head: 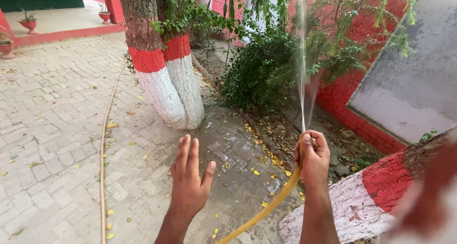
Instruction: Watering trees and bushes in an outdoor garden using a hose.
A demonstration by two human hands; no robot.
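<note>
Spraying water, yellow hose [266,208] bends below right hand [313,157].

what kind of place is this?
Likely an outdoor paved courtyard with a garden bed. Brick paving, tree trunks painted red and white, and bushes against a red wall. The right hand sprays water from a yellow hose; the left hand is empty.

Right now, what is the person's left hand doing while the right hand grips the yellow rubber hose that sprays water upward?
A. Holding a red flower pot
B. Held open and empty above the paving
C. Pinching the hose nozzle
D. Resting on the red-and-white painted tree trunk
B: the left hand is spread open, fingers extended, touching nothing above the brick paving, while only the right hand grips the yellow rubber hose.
</note>
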